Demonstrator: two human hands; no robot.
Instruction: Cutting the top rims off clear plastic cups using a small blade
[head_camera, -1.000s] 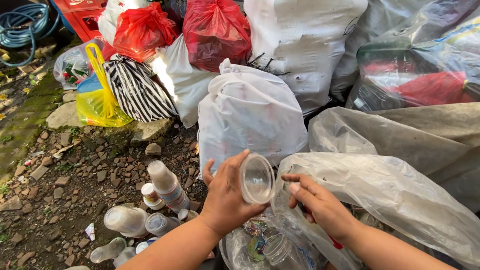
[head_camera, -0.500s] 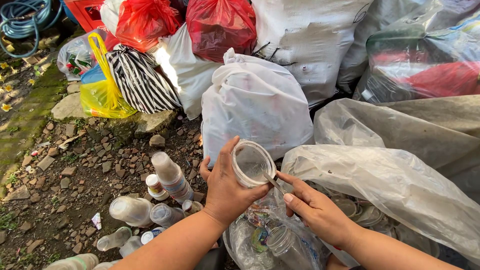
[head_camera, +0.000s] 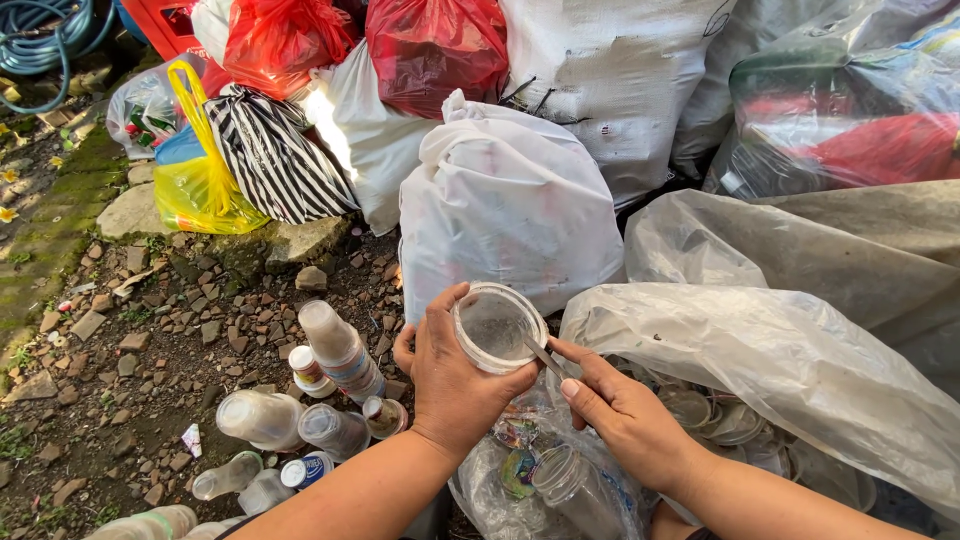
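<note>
So we've got a clear plastic cup (head_camera: 497, 326) gripped in our left hand (head_camera: 452, 378), fingers wrapped round its wall with the open mouth tipped up toward us, sitting pretty much dead centre of the view. Our right hand (head_camera: 622, 412) comes in from about 4 o'clock of the cup and pinches a thin blade-like tool (head_camera: 546, 357), hard to say if it's a knife or a cutter, with the tip resting on the cup's rim on its 4 o'clock side. Looks to us like we're in the middle of working something off the rim, maybe a leftover seal film, though the film itself is too see-through to be sure. The next bit probably calls for keeping the cup steady in the left and running the tip along the rim without slipping toward the thumb, which is right beside it. Below the hands, at 6 o'clock, there's an open clear plastic bag (head_camera: 560, 490) with more cups and wrappers in it. Off at 9 o'clock a bunch of plastic bottles (head_camera: 300, 420) lie on the stony ground (head_camera: 150, 340). Up at 12 o'clock sits a tied white bag (head_camera: 505, 205), and a big clear sack (head_camera: 780, 360) runs off at 3 o'clock. A yellow bag (head_camera: 195, 190) and a striped bag (head_camera: 270, 155) are further out around 10 o'clock.
</note>
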